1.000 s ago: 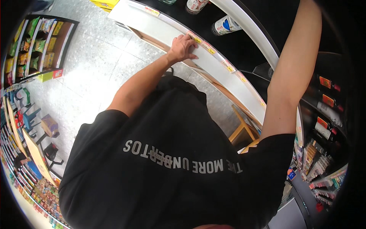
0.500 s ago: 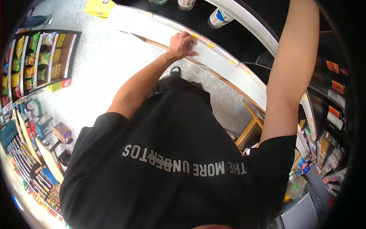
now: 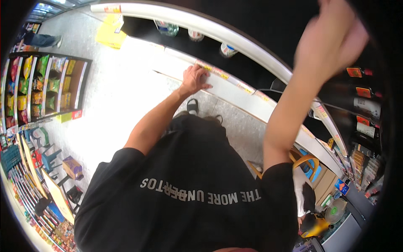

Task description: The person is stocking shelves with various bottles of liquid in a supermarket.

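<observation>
My left hand (image 3: 196, 79) rests against the front of a white shelf (image 3: 235, 93), its bent fingertips on the strip of price labels (image 3: 220, 73). The thumb stands apart from the fingers, and nothing shows between them. At the upper right my right hand (image 3: 333, 42) is raised before the dark shelving, smeared by motion; what it holds, if anything, is unclear. Behind a curved white shelf rim (image 3: 235, 35) stand a clear bottle (image 3: 167, 28), a white-labelled container (image 3: 195, 35) and another with a blue and white label (image 3: 228, 50).
Dark bottles with red labels (image 3: 363, 92) line the right side. A wooden chair (image 3: 308, 161) and a person in white and black (image 3: 304, 193) are at lower right. A snack rack (image 3: 46, 90) stands left, a yellow box (image 3: 112, 32) by the shelf's far end.
My right arm has drawn back and down, bringing the blurred right hand into view. My view has shifted, showing more of the upper shelf rim. The left hand stays on the label strip.
</observation>
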Demonstrator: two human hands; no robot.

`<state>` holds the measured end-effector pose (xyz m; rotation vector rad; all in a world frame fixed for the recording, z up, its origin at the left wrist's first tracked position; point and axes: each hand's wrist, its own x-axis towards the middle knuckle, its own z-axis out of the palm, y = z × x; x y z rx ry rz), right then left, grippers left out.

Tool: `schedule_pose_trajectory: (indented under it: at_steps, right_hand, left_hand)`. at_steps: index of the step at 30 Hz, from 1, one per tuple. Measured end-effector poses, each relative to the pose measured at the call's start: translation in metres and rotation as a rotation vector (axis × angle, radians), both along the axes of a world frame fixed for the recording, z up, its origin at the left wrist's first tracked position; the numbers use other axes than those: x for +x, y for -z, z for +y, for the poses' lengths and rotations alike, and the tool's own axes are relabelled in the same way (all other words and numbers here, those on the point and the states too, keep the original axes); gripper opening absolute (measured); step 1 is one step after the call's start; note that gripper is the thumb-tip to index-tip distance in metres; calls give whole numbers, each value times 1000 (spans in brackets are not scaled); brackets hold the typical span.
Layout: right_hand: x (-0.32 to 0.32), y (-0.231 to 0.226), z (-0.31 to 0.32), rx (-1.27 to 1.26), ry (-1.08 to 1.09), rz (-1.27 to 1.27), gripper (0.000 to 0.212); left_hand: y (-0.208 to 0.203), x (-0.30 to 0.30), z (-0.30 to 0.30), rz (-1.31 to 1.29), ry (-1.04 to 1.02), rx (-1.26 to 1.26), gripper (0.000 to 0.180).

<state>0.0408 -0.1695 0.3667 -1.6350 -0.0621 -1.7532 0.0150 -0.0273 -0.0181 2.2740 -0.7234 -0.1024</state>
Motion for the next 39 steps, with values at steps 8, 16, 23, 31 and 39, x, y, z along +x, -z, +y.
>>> schedule_pose_trajectory:
  at_steps: [8, 16, 23, 31, 39]
  right_hand:
    - [-189, 254, -33, -251, -526, 1341, 39]
    - [-306, 368, -116, 276, -69, 1543, 35]
    - [-252, 342, -135, 270, -232, 1436, 17]
    - [-315, 340, -233, 377, -105, 1303, 14]
    - [-350, 352, -382, 60, 192, 1741, 42]
  left_hand:
    - [-9, 6, 0, -3, 23, -16, 55]
    - [-16, 4, 2, 38, 31, -11, 49]
    - [-15, -6, -5, -57, 22, -5, 42]
    - [10, -46, -38, -272, -179, 50, 51]
    - [31, -86, -118, -99, -315, 257, 91]
